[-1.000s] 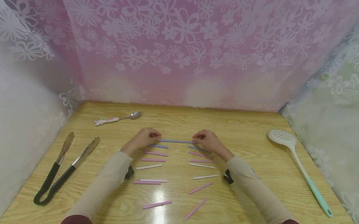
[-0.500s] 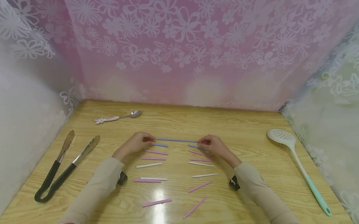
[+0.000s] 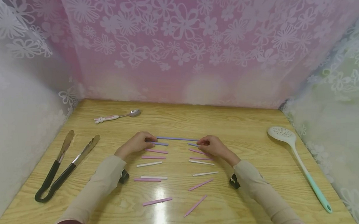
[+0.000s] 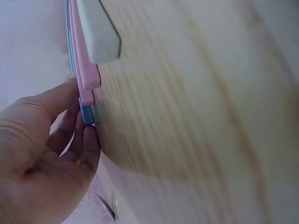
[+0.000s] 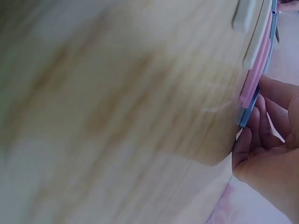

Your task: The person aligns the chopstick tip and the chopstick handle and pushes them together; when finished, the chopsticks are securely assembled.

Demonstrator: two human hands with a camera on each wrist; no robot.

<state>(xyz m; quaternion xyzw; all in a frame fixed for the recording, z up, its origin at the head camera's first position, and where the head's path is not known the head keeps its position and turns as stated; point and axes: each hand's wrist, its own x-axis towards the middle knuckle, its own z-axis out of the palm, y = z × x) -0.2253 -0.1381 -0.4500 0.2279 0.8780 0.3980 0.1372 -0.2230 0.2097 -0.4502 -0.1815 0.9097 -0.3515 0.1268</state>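
A long, thin blue stick [image 3: 177, 138] lies crosswise on the table between my hands. My left hand [image 3: 138, 143] pinches the outer end of a short blue stick [image 3: 162, 144] just nearer to me. Mirroring it, my right hand [image 3: 216, 148] pinches another short blue stick [image 3: 192, 144], its outer part hidden by the fingers. In the left wrist view, thumb and fingertips close around the blue stick's end [image 4: 87, 115], beside pink sticks [image 4: 86, 70]. The right wrist view shows fingers at the blue stick [image 5: 249, 113], right beside a pink one [image 5: 256, 77].
Two columns of short pink and white sticks [image 3: 149, 164] run toward me. Black-handled tongs [image 3: 54, 173] lie at left, a spoon [image 3: 117, 116] with a rabbit handle at back left, a white slotted skimmer [image 3: 299, 162] at right. Flowered curtains [image 3: 181, 52] enclose the table.
Both hands have let go of the long blue stick's ends and moved outward and slightly nearer, onto the short blue sticks. The other sticks and utensils stay in place.
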